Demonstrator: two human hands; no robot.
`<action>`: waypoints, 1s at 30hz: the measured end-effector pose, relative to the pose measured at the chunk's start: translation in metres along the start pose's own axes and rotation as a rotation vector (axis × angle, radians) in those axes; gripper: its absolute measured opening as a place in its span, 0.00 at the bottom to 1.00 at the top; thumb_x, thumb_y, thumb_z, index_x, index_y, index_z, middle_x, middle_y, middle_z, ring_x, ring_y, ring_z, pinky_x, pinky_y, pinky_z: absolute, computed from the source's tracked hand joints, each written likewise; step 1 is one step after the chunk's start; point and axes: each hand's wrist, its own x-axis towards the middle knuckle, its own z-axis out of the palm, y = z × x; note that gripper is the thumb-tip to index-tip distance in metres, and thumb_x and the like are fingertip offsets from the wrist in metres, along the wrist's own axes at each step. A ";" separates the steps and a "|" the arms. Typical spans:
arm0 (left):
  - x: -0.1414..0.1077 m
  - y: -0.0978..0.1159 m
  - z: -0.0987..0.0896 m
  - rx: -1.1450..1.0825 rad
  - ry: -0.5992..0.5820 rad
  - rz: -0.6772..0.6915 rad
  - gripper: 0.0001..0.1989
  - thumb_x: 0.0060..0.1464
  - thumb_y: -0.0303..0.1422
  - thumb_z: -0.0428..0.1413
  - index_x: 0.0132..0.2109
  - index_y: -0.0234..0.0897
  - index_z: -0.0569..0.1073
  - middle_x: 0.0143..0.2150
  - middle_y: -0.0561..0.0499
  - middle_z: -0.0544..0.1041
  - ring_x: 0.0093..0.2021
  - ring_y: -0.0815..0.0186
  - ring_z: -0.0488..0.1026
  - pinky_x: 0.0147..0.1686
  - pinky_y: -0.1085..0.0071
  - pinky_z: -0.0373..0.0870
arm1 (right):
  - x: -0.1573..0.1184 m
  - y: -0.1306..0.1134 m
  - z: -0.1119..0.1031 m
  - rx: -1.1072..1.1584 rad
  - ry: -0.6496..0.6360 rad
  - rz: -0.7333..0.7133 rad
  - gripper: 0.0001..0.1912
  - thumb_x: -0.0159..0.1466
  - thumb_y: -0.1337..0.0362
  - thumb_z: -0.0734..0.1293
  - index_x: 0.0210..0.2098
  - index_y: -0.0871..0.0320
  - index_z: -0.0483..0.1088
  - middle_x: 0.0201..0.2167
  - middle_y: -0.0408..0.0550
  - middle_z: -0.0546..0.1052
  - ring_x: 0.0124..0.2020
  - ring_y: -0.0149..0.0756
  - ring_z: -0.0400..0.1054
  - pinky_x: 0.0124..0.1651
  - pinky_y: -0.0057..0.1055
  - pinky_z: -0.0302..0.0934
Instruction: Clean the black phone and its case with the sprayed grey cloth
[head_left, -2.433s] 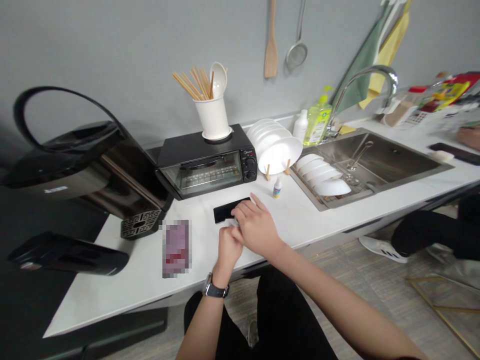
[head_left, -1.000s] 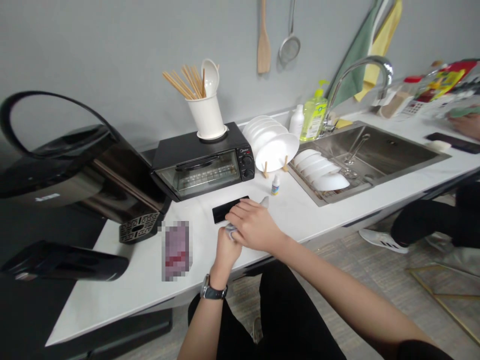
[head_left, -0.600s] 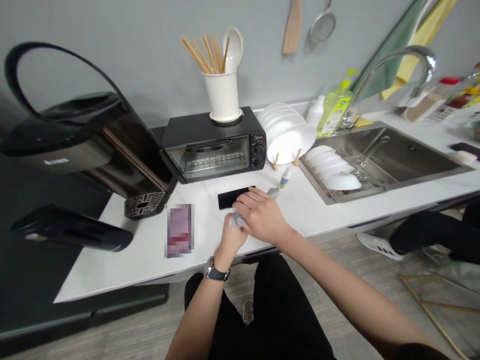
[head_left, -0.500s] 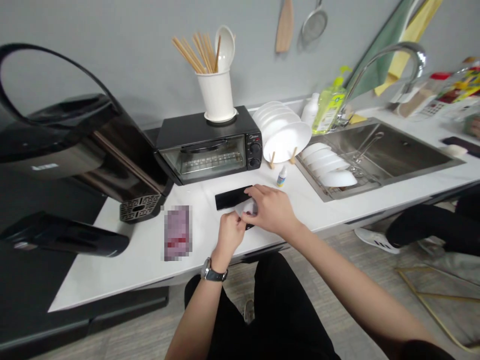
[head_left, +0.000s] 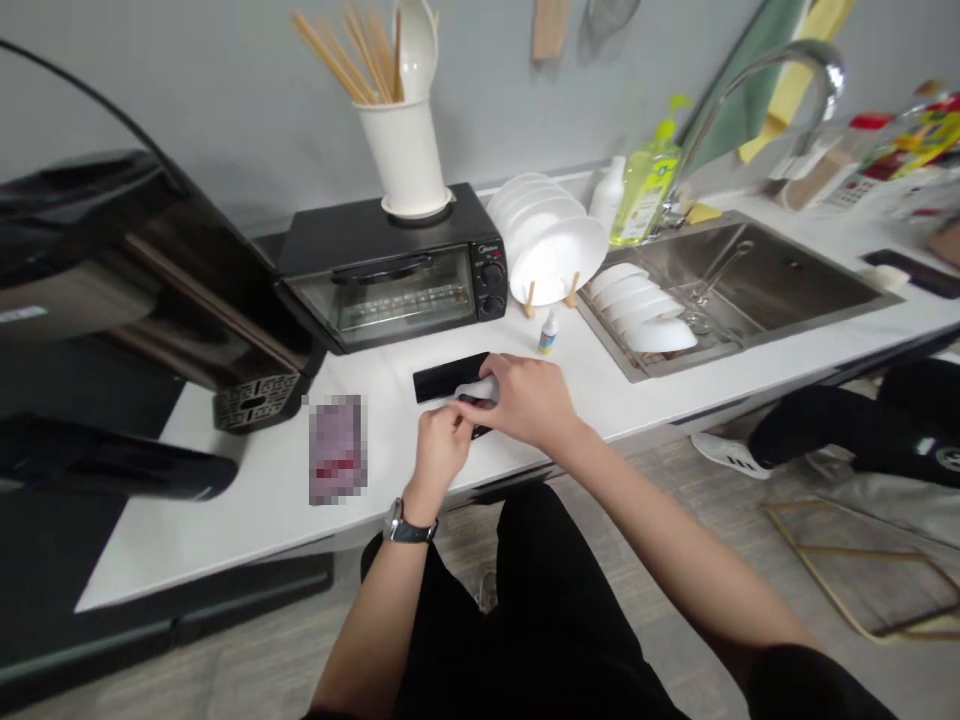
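Note:
My left hand point(head_left: 444, 442), with a watch point(head_left: 409, 524) on its wrist, is closed in a pinch at the counter's front part. Opposite it, my right hand point(head_left: 531, 400) curls its fingers and thumb around a small pale grey, thin piece point(head_left: 478, 389). The fingertips of both hands meet at its lower edge; its kind cannot be made out. Just behind them lies a flat, glossy black slab point(head_left: 442, 381), partly covered by the right hand. Another bit of black point(head_left: 480, 432) shows beneath the hands. A small white dropper bottle point(head_left: 548, 335) stands behind the right hand.
Behind are a toaster oven point(head_left: 382, 295) with a utensil holder point(head_left: 405, 150) on top, and racked plates point(head_left: 559, 260). Bowls point(head_left: 652, 320) sit by the sink point(head_left: 787, 310). A blurred-out packet point(head_left: 337, 450) and black machine point(head_left: 187, 290) are left. Another person's leg point(head_left: 802, 425) shows right.
The pale piece has been turned between my hands, and a dark edge shows by the fingertips. The whole view has shifted, so the counter things appear further left and higher.

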 end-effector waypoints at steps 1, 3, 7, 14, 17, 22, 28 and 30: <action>0.002 -0.001 0.002 0.001 -0.001 -0.010 0.14 0.56 0.28 0.53 0.23 0.38 0.69 0.20 0.50 0.72 0.23 0.65 0.70 0.27 0.70 0.60 | 0.000 -0.004 0.002 -0.027 0.020 -0.017 0.20 0.68 0.50 0.68 0.43 0.62 0.74 0.39 0.56 0.79 0.42 0.49 0.72 0.47 0.42 0.64; 0.005 -0.003 0.004 0.016 0.007 -0.022 0.13 0.51 0.26 0.55 0.21 0.39 0.67 0.19 0.49 0.72 0.23 0.63 0.70 0.27 0.70 0.59 | 0.002 -0.016 0.008 -0.077 0.053 -0.200 0.11 0.70 0.59 0.67 0.40 0.63 0.75 0.39 0.56 0.79 0.44 0.49 0.71 0.59 0.46 0.61; 0.006 -0.003 -0.001 0.035 0.019 0.002 0.12 0.49 0.24 0.54 0.20 0.39 0.67 0.19 0.48 0.71 0.23 0.62 0.69 0.25 0.69 0.57 | 0.009 -0.022 0.013 -0.051 0.036 -0.562 0.10 0.73 0.69 0.62 0.40 0.60 0.76 0.39 0.51 0.79 0.45 0.42 0.71 0.68 0.40 0.54; 0.007 0.003 -0.002 -0.029 -0.015 0.032 0.16 0.62 0.31 0.51 0.25 0.37 0.72 0.21 0.51 0.73 0.22 0.67 0.68 0.26 0.72 0.60 | 0.003 0.013 0.001 -0.019 0.016 -0.025 0.23 0.68 0.45 0.68 0.41 0.61 0.74 0.35 0.53 0.79 0.41 0.47 0.72 0.60 0.47 0.61; 0.012 0.003 0.000 0.001 -0.018 0.046 0.15 0.54 0.26 0.54 0.21 0.39 0.66 0.18 0.50 0.70 0.21 0.64 0.68 0.25 0.71 0.59 | 0.005 -0.006 0.010 -0.050 0.081 -0.277 0.12 0.72 0.58 0.65 0.40 0.61 0.74 0.39 0.54 0.79 0.45 0.46 0.71 0.69 0.48 0.52; 0.007 0.004 -0.001 0.010 -0.013 0.012 0.15 0.52 0.24 0.54 0.20 0.40 0.65 0.16 0.51 0.67 0.22 0.62 0.70 0.24 0.70 0.59 | 0.009 -0.002 0.006 0.039 -0.032 -0.520 0.10 0.72 0.63 0.64 0.40 0.59 0.75 0.39 0.51 0.80 0.43 0.43 0.71 0.58 0.41 0.60; 0.010 0.007 0.002 0.008 -0.004 -0.010 0.13 0.56 0.26 0.54 0.23 0.38 0.70 0.21 0.49 0.75 0.24 0.64 0.73 0.27 0.71 0.60 | 0.008 0.004 -0.001 -0.029 -0.011 -0.160 0.15 0.69 0.53 0.68 0.39 0.60 0.76 0.37 0.53 0.79 0.40 0.46 0.71 0.45 0.39 0.60; 0.012 0.004 0.002 0.025 -0.012 0.002 0.14 0.52 0.23 0.56 0.21 0.38 0.67 0.20 0.48 0.74 0.23 0.63 0.72 0.26 0.70 0.59 | 0.008 -0.009 0.005 -0.066 0.031 -0.319 0.10 0.71 0.63 0.64 0.38 0.61 0.75 0.38 0.54 0.79 0.43 0.46 0.70 0.52 0.41 0.60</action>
